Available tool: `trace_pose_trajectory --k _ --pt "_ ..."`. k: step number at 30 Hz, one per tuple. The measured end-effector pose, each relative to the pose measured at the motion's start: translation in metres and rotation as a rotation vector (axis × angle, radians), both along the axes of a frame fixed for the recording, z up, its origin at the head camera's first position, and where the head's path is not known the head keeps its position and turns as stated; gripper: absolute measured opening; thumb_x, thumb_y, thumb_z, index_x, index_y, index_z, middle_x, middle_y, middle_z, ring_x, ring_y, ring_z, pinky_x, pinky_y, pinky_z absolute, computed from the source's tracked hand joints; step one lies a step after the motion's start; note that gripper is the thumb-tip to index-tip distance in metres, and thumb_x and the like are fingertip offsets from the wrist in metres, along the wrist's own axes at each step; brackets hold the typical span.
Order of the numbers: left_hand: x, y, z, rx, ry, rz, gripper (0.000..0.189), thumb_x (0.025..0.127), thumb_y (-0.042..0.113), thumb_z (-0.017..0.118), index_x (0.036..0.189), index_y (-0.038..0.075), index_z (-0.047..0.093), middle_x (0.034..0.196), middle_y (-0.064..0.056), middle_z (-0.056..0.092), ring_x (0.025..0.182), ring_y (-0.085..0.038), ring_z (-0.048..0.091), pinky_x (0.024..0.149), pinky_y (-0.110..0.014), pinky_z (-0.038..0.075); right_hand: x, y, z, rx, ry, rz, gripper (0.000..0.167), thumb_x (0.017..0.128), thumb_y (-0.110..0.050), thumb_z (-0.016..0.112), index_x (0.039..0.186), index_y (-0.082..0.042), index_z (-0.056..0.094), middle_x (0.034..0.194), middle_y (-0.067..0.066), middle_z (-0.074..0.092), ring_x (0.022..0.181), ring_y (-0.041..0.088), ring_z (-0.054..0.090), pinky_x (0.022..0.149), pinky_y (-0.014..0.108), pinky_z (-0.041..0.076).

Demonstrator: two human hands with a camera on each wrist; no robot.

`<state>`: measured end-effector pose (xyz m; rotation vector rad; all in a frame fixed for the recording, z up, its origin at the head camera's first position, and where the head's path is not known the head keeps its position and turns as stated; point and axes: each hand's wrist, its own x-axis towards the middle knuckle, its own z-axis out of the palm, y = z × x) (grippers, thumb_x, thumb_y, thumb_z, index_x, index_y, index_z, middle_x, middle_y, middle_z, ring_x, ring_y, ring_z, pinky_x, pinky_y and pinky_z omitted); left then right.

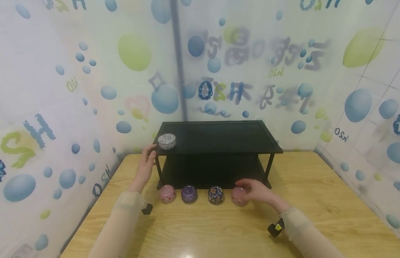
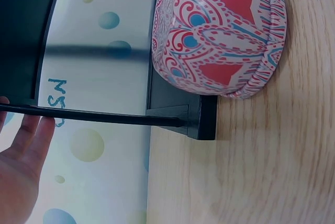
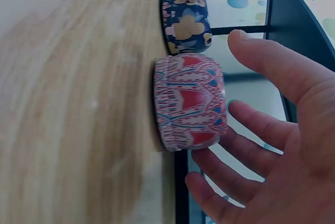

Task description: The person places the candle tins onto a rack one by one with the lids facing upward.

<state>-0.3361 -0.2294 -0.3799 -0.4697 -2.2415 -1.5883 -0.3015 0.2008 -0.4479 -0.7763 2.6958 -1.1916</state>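
Note:
My left hand point(image 1: 146, 165) holds the left front corner of a black two-tier shelf point(image 1: 216, 138), its fingertips around the leg just under the top board. Near it, on that board, sits a black-and-white patterned round tin point(image 1: 167, 142). My right hand point(image 1: 259, 191) reaches over a pink patterned tin point(image 1: 238, 196) at the right end of a row. In the right wrist view the fingertips lie close beside this tin point(image 3: 189, 102), with the thumb point(image 3: 261, 51) apart from it and the fingers spread.
Left of that tin, along the shelf's front edge, stand a dark floral tin point(image 1: 216, 195), a purple tin point(image 1: 188, 194) and another pink tin point(image 1: 167, 194). The wooden table point(image 1: 193, 229) meets a wall hanging point(image 1: 135, 89) printed with bubbles behind and at both sides.

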Motion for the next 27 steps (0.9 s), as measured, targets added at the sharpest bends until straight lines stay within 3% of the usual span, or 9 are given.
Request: trace_pose_trajectory --k 5,12,19,27 --pt "-0.001 0.000 0.000 0.009 0.000 -0.004 0.040 0.106 0.019 0.038 0.142 0.002 0.035 0.150 -0.025 0.027 0.123 -0.050 0.042 0.093 -0.065 0.041 0.001 -0.002 -0.008 -0.009 -0.005 -0.049 0.061 0.067 -0.016 0.085 0.121 0.001 0.062 0.120 0.015 0.062 0.109 0.031 0.056 0.092 0.045 0.046" --pt "0.000 0.000 0.001 0.000 -0.011 -0.002 0.041 0.106 0.020 0.038 0.143 0.002 0.034 0.151 -0.024 0.026 0.125 -0.048 0.041 0.094 -0.064 0.041 0.001 -0.002 -0.018 -0.014 0.028 -0.052 0.061 0.066 -0.018 0.087 0.120 0.000 0.064 0.118 0.014 0.062 0.107 0.030 0.055 0.092 0.045 0.046" --pt "0.002 0.001 0.001 0.001 -0.006 0.000 0.040 0.106 0.018 0.038 0.142 0.001 0.034 0.150 -0.025 0.027 0.124 -0.048 0.042 0.093 -0.063 0.042 0.004 -0.004 -0.016 -0.008 -0.006 -0.040 0.062 0.065 -0.017 0.088 0.120 -0.003 0.062 0.115 0.010 0.061 0.103 0.027 0.054 0.089 0.044 0.047" --pt "0.002 0.001 0.002 0.025 -0.016 -0.007 0.039 0.106 0.017 0.037 0.142 0.001 0.033 0.150 -0.026 0.026 0.125 -0.048 0.041 0.094 -0.065 0.040 0.005 -0.005 -0.019 0.029 0.020 -0.038 0.067 0.064 -0.015 0.089 0.124 -0.006 0.060 0.118 0.010 0.061 0.105 0.028 0.054 0.090 0.047 0.047"
